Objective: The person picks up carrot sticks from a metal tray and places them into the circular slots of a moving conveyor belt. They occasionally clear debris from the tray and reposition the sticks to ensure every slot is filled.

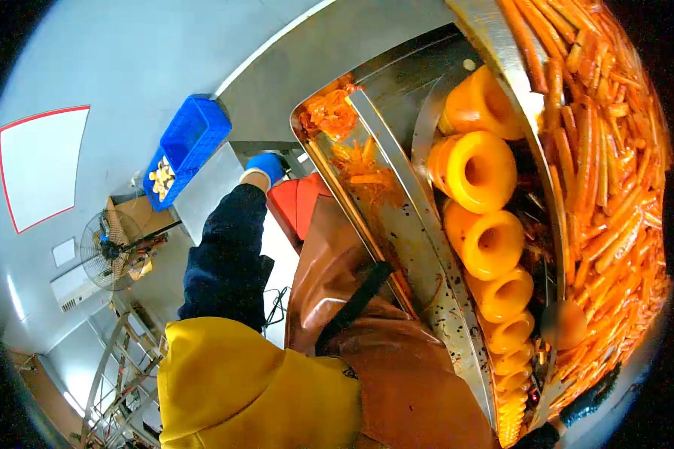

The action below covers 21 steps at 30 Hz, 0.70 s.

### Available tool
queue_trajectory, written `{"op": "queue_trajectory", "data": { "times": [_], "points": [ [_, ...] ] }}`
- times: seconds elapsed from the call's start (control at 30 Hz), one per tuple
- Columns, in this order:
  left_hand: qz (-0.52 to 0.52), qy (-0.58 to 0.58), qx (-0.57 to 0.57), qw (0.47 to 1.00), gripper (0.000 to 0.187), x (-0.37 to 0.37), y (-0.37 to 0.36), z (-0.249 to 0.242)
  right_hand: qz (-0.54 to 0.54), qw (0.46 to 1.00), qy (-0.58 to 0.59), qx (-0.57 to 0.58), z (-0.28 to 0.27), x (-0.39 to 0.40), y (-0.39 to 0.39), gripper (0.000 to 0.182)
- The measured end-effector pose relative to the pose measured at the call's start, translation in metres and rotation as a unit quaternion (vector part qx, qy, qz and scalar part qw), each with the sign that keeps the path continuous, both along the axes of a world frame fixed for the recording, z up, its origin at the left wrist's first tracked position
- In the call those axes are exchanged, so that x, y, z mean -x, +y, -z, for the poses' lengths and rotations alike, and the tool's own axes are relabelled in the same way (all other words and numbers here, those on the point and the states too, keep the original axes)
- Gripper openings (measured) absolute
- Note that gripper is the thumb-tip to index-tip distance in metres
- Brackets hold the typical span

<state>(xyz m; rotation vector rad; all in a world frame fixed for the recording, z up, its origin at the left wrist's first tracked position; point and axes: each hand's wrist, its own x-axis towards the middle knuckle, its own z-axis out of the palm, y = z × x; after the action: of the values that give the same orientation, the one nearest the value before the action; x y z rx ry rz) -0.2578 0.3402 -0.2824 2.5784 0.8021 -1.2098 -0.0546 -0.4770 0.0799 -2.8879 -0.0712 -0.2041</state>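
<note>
Orange carrots (606, 194) beside yellow rollers (481, 170)

Bright, even light; heavy fisheye vignette.

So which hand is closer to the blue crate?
Neither left nor right can be said: the wearer's own hands are out of view. The only hand showing, a co-worker's blue-gloved hand, reaches just beside the blue crate, not touching it; their other hand is hidden.
</note>
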Motion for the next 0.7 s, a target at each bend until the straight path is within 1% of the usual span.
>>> {"op": "queue_trajectory", "data": {
  "times": [0.03, 0.07, 0.1, 0.17, 0.2, 0.23, 0.3, 0.33, 0.37, 0.43, 0.47, 0.5, 0.53, 0.57, 0.6, 0.63, 0.67, 0.7],
  "points": [
    [0.026, -0.009, 0.005, 1.0, 0.028, 0.003, 0.007, 0.022, 0.001, 1.0, -0.005, 0.015, -0.002, 0.002, 0.003, 0.035],
    [0.053, 0.035, 0.023, 0.998, 0.029, 0.005, 0.014, 0.036, 0.001, 1.0, -0.009, 0.029, -0.005, 0.002, 0.01, 0.035],
    [0.051, 0.035, 0.028, 0.998, 0.029, 0.008, 0.017, 0.049, -0.001, 0.999, -0.011, 0.041, -0.005, 0.004, 0.015, 0.034],
    [0.093, 0.171, 0.084, 0.977, 0.034, -0.012, 0.005, 0.019, -0.002, 0.998, -0.022, 0.061, -0.008, 0.004, 0.017, 0.034],
    [0.053, 0.208, 0.078, 0.973, 0.037, -0.012, 0.004, 0.029, -0.003, 0.997, -0.025, 0.072, -0.008, 0.004, 0.021, 0.033],
    [0.053, 0.207, 0.081, 0.973, 0.037, -0.01, 0.004, 0.043, -0.005, 0.996, -0.029, 0.078, -0.009, 0.005, 0.023, 0.033],
    [0.085, 0.202, 0.095, 0.971, 0.029, 0.006, 0.01, 0.079, -0.005, 0.995, -0.036, 0.091, -0.007, 0.009, 0.029, 0.033],
    [0.047, 0.167, 0.075, 0.982, 0.032, 0.026, 0.02, 0.107, -0.005, 0.995, -0.04, 0.096, -0.007, 0.011, 0.031, 0.033],
    [0.059, 0.179, 0.147, 0.971, 0.034, 0.046, 0.042, 0.149, -0.005, 0.994, -0.045, 0.098, -0.006, 0.013, 0.034, 0.032],
    [0.137, 0.113, 0.18, 0.967, 0.03, 0.053, 0.04, 0.146, -0.007, 0.993, -0.052, 0.104, -0.004, 0.018, 0.04, 0.032],
    [0.082, 0.132, 0.203, 0.967, 0.029, 0.053, 0.036, 0.149, -0.007, 0.993, -0.057, 0.107, -0.002, 0.02, 0.044, 0.032],
    [-0.009, 0.073, 0.163, 0.984, 0.028, 0.062, 0.022, 0.149, -0.008, 0.992, -0.061, 0.106, 0.0, 0.023, 0.047, 0.032],
    [0.057, -0.047, 0.081, 0.994, 0.03, 0.083, 0.015, 0.18, -0.006, 0.992, -0.065, 0.106, 0.002, 0.027, 0.049, 0.031],
    [0.122, -0.166, -0.001, 0.979, 0.031, 0.101, 0.009, 0.213, -0.002, 0.992, -0.067, 0.106, 0.002, 0.031, 0.053, 0.031],
    [0.093, -0.119, 0.054, 0.987, 0.028, 0.103, 0.001, 0.221, 0.002, 0.992, -0.068, 0.106, 0.001, 0.038, 0.051, 0.031],
    [0.094, -0.116, 0.057, 0.987, 0.028, 0.093, -0.011, 0.209, 0.002, 0.992, -0.067, 0.107, 0.002, 0.041, 0.053, 0.031],
    [0.095, -0.067, 0.092, 0.989, 0.026, 0.078, -0.031, 0.182, 0.004, 0.991, -0.063, 0.115, 0.005, 0.041, 0.055, 0.031],
    [0.095, -0.02, 0.122, 0.988, 0.024, 0.068, -0.044, 0.175, 0.006, 0.991, -0.062, 0.117, 0.005, 0.044, 0.052, 0.031]
  ]
}}
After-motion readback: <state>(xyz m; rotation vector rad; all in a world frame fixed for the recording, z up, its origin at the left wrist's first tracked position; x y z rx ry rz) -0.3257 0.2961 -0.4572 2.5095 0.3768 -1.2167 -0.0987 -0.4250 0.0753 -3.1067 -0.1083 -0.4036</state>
